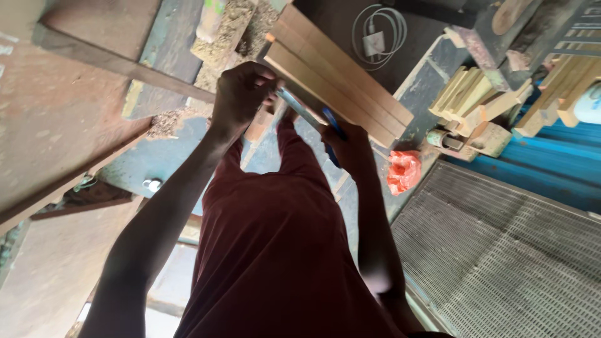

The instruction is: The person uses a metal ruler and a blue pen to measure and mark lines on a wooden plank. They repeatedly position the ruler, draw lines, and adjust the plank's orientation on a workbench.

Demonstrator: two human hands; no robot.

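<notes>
My left hand is closed around one end of a narrow shiny metal strip. The strip runs slantwise to my right hand, which grips its blue end. The strip lies against the near edge of a stack of long pale wooden planks that slant across the blue-grey machine table. Both forearms reach out from my dark red shirt. How the strip meets the planks is hidden by my fingers.
Sawdust heaps lie beyond the planks. A white coiled charger cable rests on a dark surface. Short wood offcuts are stacked at right, above an orange-red bag. A metal grate and a brown board flank me.
</notes>
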